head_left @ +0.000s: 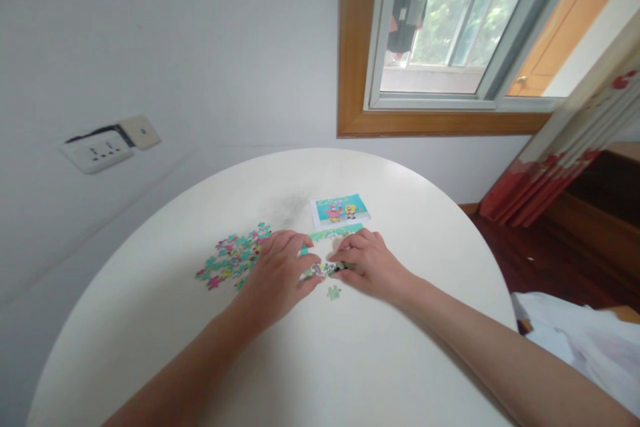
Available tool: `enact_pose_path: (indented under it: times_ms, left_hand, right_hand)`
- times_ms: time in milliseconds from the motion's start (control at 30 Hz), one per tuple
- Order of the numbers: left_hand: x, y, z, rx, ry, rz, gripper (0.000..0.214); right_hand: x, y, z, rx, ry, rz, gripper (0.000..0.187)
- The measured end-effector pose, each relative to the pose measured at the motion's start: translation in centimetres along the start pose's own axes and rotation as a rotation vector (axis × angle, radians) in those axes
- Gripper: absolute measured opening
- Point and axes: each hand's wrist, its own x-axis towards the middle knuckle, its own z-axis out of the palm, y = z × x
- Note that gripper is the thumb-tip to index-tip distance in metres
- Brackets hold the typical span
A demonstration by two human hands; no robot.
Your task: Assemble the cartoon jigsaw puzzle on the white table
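Pinching a small cluster of joined pieces (323,270), your left hand (280,273) and right hand (371,263) meet fingertip to fingertip on the round table (400,360), both closed on it. One loose piece (334,292) lies just beside the cluster at six o'clock. The pile of pieces (233,259) touches your left hand at nine o'clock; the picture card (340,209) lies at twelve.

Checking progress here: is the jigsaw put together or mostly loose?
Mostly loose: a pile of pieces lies spread beside the left hand, one piece lies apart, and only a short joined strip shows.
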Motion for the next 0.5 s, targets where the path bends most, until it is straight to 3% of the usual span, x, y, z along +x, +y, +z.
enact_pose_path:
  times_ms: [500]
  left_hand:
    - [0.16, 0.18, -0.11, 0.056, -0.024, 0.038, 0.02]
  right_hand:
    - [0.27, -0.16, 0.08, -0.029, -0.017, 0.016, 0.018]
